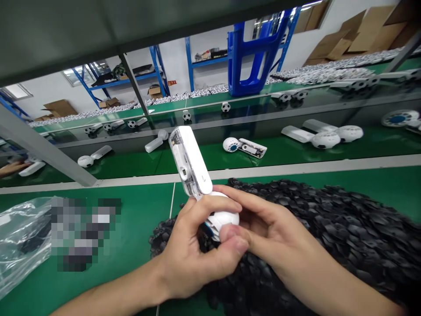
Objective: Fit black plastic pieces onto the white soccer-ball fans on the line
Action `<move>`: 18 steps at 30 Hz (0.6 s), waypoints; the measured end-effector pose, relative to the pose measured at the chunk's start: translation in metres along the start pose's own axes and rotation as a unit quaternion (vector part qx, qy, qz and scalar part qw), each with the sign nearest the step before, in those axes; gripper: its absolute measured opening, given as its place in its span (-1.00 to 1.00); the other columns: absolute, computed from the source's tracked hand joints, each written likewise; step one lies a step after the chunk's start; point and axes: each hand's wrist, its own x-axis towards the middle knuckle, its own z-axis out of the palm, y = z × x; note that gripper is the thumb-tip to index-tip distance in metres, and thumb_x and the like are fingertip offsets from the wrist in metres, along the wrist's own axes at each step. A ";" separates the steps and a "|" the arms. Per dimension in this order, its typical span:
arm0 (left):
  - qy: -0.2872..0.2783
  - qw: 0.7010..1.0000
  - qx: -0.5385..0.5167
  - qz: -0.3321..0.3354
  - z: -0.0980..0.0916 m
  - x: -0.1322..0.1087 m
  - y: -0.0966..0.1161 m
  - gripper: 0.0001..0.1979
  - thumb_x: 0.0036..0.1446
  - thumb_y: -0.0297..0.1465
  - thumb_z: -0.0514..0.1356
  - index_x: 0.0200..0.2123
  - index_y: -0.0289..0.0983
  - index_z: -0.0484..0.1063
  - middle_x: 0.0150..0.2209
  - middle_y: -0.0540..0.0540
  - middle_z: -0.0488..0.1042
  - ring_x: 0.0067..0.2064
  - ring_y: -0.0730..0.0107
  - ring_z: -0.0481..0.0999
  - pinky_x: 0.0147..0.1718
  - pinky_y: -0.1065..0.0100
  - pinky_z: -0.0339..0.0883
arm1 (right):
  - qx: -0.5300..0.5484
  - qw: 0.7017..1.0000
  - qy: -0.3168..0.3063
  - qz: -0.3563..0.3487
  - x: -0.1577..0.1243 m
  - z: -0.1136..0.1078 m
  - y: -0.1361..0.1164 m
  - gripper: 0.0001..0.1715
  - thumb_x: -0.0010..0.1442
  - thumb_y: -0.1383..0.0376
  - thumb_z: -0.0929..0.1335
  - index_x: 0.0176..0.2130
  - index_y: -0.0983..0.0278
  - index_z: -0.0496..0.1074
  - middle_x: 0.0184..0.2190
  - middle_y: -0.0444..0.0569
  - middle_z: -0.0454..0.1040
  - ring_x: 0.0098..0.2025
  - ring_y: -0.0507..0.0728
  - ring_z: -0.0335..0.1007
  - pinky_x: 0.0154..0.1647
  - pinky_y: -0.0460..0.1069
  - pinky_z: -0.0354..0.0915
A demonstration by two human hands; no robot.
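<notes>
Both of my hands hold one white handheld fan (192,166) with a round ball-shaped head and a flat handle that points up and away. My left hand (194,254) wraps round the ball head (226,217) from below, thumb pressed against its front. My right hand (263,228) closes on the same head from the right, fingers laid over its top. Under and behind my hands lies a big heap of small black plastic pieces (345,228) on the green table (131,219).
A clear plastic bag (23,237) lies at the left. Beyond a grey rail, a green conveyor (197,158) carries several more white fans (325,137). Further back stand a blue plastic stool (253,52), blue shelving and cardboard boxes (362,30). A dark shelf overhangs the top.
</notes>
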 end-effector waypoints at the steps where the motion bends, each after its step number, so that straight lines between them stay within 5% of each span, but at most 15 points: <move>1: 0.010 1.000 0.008 -0.004 0.001 -0.001 0.001 -0.72 0.39 -0.22 0.44 0.12 0.09 0.60 -0.08 0.00 0.53 -0.08 0.22 0.52 0.08 0.14 0.40 | -0.045 0.999 0.017 -0.011 -0.001 0.000 0.001 -0.45 0.33 0.03 0.63 0.25 0.02 0.66 0.01 -0.01 0.76 0.09 0.32 0.74 0.14 0.19 0.69; 9: 0.048 0.995 0.063 0.053 0.003 -0.004 0.011 -0.76 0.34 -0.25 0.48 0.05 0.03 0.69 -0.15 -0.05 0.55 -0.15 0.23 0.57 -0.04 0.19 0.50 | -0.238 0.968 0.038 -0.077 0.003 -0.005 -0.004 -0.33 0.26 -0.03 0.65 0.27 0.00 0.59 0.00 -0.01 0.71 0.14 0.36 0.70 0.09 0.19 0.68; 15: 0.020 0.991 -0.128 -0.019 -0.002 0.006 0.026 -0.70 0.38 -0.18 0.47 0.13 0.05 0.63 0.11 -0.02 0.63 0.02 0.20 0.67 0.07 0.23 0.58 | -0.099 0.994 -0.027 -0.026 0.003 -0.018 -0.011 -0.30 0.41 0.07 0.57 0.39 -0.14 0.35 0.16 -0.10 0.67 0.08 0.22 0.75 0.05 0.08 0.71; 18: 0.057 0.979 -0.195 -0.028 -0.009 0.013 0.034 -0.60 0.36 -0.18 0.48 0.19 0.04 0.50 0.10 -0.04 0.68 -0.07 0.17 0.76 0.02 0.15 0.68 | -0.289 0.956 -0.049 -0.019 0.005 -0.036 -0.006 -0.32 0.37 0.13 0.61 0.32 -0.08 0.35 0.12 -0.13 0.68 0.03 0.21 0.74 0.02 0.08 0.70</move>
